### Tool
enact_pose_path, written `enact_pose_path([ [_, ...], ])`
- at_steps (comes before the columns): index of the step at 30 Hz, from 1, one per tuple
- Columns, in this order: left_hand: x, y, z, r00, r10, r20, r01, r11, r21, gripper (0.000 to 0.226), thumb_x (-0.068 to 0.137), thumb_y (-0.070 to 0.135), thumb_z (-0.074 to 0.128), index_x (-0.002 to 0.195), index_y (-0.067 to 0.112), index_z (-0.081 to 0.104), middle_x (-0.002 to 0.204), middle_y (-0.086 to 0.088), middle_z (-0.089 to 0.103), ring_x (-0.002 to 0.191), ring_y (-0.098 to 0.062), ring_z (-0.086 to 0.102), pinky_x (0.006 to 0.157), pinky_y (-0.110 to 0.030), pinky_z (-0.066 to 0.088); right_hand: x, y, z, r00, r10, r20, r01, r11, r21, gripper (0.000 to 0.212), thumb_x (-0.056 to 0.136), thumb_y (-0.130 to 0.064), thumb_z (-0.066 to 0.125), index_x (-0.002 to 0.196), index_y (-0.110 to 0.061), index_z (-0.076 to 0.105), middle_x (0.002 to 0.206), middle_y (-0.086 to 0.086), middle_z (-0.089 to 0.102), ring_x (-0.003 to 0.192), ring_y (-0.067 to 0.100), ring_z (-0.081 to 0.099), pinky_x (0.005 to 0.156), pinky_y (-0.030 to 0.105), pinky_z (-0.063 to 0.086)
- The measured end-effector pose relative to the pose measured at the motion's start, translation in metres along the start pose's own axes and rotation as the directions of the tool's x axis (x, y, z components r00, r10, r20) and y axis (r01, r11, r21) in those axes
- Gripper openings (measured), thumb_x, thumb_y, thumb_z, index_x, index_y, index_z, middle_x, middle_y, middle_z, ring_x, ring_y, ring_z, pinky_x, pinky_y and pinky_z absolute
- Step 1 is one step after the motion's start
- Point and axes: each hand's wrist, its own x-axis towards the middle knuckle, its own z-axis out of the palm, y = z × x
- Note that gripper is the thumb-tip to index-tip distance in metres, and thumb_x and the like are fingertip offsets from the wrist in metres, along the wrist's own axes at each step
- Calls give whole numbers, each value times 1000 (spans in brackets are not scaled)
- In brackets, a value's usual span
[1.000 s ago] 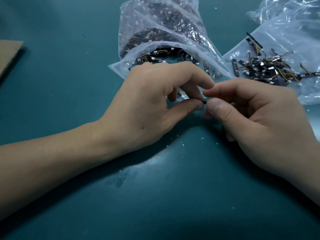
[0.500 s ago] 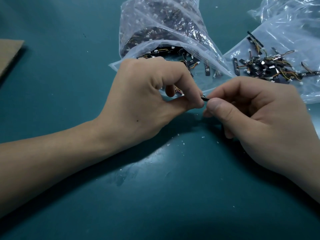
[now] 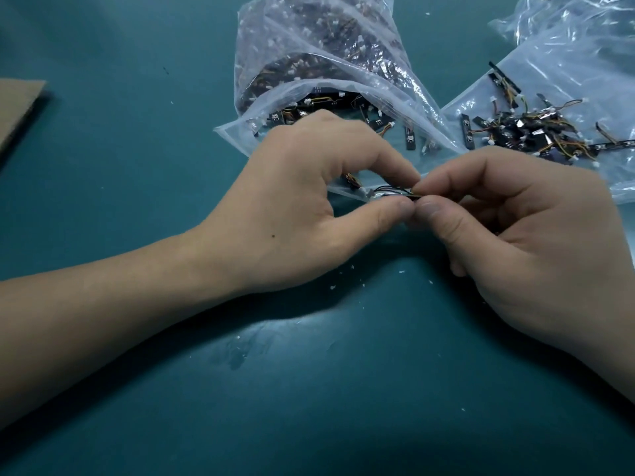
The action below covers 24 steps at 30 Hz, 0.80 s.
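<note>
Your left hand (image 3: 309, 204) and right hand (image 3: 515, 235) meet thumb to thumb, both pinching a small wired part (image 3: 388, 190) just above the smooth teal mat (image 3: 343, 389). Directly behind them gapes a crinkled clear bag (image 3: 309, 39) of black strips. A loose tangle (image 3: 525, 128) of similar pieces lies on a second bag (image 3: 584, 63) to the right.

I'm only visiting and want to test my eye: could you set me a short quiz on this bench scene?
1. True or false: the left hand and the right hand both pinch the small wired part.
2. The loose pile of parts lies: A left of the hands; B at the far right; C between the forearms.
3. What colour is the table top?
Key: 1 true; 2 B; 3 dark teal.
</note>
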Motion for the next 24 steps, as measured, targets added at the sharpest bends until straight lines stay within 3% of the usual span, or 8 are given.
enact_pose_path([
  [7,-1,0,1,999,-47,-15,46,998,-36,10,88,27,79,97,23,76,86,16,71,85,-5,63,81,-15,43,-1,-1,0,1000,-7,-11,7,999,-48,3,95,-32,72,97,-30,70,71,-3,65,49,23,58,47,37,43],
  [15,1,0,1,999,-25,-27,24,999,-25,11,86,23,82,93,17,76,84,14,69,79,2,58,78,-13,43,-2,-4,-1,1000,-9,-25,7,998,-57,4,94,-32,73,97,-32,71,61,2,62,46,24,57,48,40,42],
  [24,1,0,-1,1000,-11,-6,11,1000,-25,7,88,23,81,88,18,77,83,11,70,80,-7,63,77,-19,47,-2,-6,-1,1000,-6,-19,5,999,-51,7,92,-29,75,95,-35,72,72,-3,67,50,22,60,48,37,45],
])
